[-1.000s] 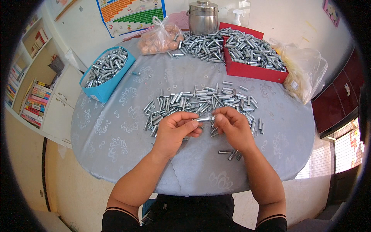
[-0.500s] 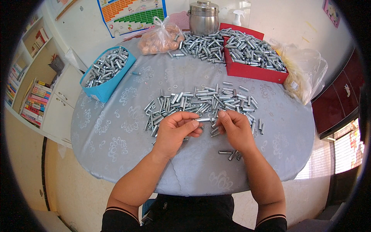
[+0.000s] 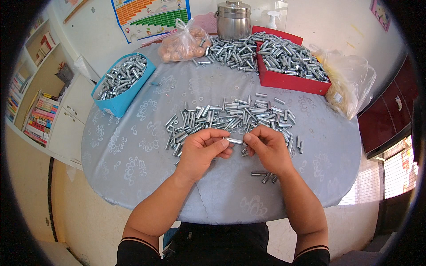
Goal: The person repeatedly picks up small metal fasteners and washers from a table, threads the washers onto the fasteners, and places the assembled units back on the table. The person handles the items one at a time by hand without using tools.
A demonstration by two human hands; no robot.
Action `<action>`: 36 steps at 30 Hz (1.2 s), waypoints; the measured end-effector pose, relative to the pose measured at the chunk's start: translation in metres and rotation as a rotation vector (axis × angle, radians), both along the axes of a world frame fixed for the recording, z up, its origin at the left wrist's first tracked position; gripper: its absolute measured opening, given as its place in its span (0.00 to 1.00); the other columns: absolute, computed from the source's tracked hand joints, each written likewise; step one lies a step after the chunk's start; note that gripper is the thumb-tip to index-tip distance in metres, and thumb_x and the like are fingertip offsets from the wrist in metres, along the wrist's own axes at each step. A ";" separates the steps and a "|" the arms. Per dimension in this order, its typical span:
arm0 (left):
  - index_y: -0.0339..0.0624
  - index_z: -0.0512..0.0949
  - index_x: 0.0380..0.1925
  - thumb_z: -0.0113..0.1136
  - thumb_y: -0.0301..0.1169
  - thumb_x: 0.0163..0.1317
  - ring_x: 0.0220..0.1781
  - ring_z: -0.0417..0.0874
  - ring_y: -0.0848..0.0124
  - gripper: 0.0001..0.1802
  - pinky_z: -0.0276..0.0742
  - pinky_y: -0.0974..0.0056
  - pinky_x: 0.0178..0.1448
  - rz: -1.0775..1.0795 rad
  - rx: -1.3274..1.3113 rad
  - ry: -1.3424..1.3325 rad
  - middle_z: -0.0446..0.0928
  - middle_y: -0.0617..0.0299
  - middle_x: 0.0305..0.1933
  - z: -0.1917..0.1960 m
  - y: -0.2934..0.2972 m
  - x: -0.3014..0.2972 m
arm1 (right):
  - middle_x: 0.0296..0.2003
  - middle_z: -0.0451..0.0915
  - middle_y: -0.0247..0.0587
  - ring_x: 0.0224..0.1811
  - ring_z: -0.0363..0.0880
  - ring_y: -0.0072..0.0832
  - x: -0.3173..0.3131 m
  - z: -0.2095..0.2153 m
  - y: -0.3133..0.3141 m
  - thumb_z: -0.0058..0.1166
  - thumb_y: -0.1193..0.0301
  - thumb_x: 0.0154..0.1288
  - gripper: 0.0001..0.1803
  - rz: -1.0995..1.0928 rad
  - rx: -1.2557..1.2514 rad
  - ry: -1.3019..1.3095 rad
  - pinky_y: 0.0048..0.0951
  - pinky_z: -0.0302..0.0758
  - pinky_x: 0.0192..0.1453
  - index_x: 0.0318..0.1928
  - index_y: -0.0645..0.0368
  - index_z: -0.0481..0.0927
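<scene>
A shiny metal sleeve (image 3: 234,141) lies level between my two hands, above the near side of a loose pile of metal sleeves (image 3: 208,116). My left hand (image 3: 205,150) is closed on its left end, thumb against the fingers. At the right end, my right hand (image 3: 270,150) is closed, thumb and forefinger pinched together. Whatever small part sits in that pinch is hidden by the fingertips. Nearer to me, beside my right wrist, a few sleeves (image 3: 258,174) lie apart from the pile.
A blue box (image 3: 109,106) of metal fasteners stands at left. Back right is a red box (image 3: 290,84) heaped with bolts, more bolts (image 3: 230,52) spilling beside it. Behind are a bag of eggs (image 3: 179,48), a steel pot (image 3: 234,22) and a clear plastic bag (image 3: 350,84).
My right hand has moved slightly left, and its fingertips now meet the sleeve's right end. The sleeve has tilted a little, its right end lower. My left hand has stayed nearly still.
</scene>
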State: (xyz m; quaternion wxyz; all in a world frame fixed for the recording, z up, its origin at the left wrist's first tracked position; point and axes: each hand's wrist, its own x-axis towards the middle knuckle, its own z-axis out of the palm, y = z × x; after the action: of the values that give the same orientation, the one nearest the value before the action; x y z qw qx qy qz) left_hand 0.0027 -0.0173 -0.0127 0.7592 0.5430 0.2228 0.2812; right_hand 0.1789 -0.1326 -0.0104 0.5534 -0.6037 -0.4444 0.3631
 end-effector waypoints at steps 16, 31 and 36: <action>0.35 0.78 0.47 0.60 0.23 0.62 0.35 0.85 0.70 0.13 0.84 0.67 0.40 -0.012 0.000 -0.041 0.83 0.55 0.39 -0.002 -0.002 0.000 | 0.30 0.80 0.30 0.30 0.75 0.16 -0.009 0.001 0.003 0.62 0.75 0.62 0.07 -0.019 0.105 0.181 0.19 0.73 0.33 0.40 0.62 0.80; 0.34 0.79 0.44 0.60 0.22 0.63 0.36 0.85 0.71 0.09 0.85 0.67 0.41 0.032 0.016 -0.024 0.82 0.56 0.38 -0.003 -0.002 0.000 | 0.28 0.78 0.29 0.30 0.74 0.15 -0.010 0.002 0.005 0.62 0.74 0.63 0.06 -0.047 0.132 0.217 0.19 0.72 0.34 0.38 0.62 0.80; 0.34 0.79 0.44 0.59 0.22 0.63 0.36 0.85 0.71 0.09 0.85 0.68 0.41 0.045 0.035 -0.024 0.82 0.57 0.38 0.000 -0.004 0.001 | 0.28 0.78 0.28 0.30 0.74 0.14 -0.001 -0.003 0.001 0.63 0.75 0.62 0.07 -0.061 0.010 0.048 0.19 0.72 0.35 0.39 0.62 0.80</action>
State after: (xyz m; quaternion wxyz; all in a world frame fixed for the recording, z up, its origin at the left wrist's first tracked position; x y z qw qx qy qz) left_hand 0.0041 -0.0215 -0.0129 0.7458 0.5475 0.2210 0.3086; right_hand 0.1781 -0.1317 -0.0131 0.5777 -0.6054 -0.4139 0.3584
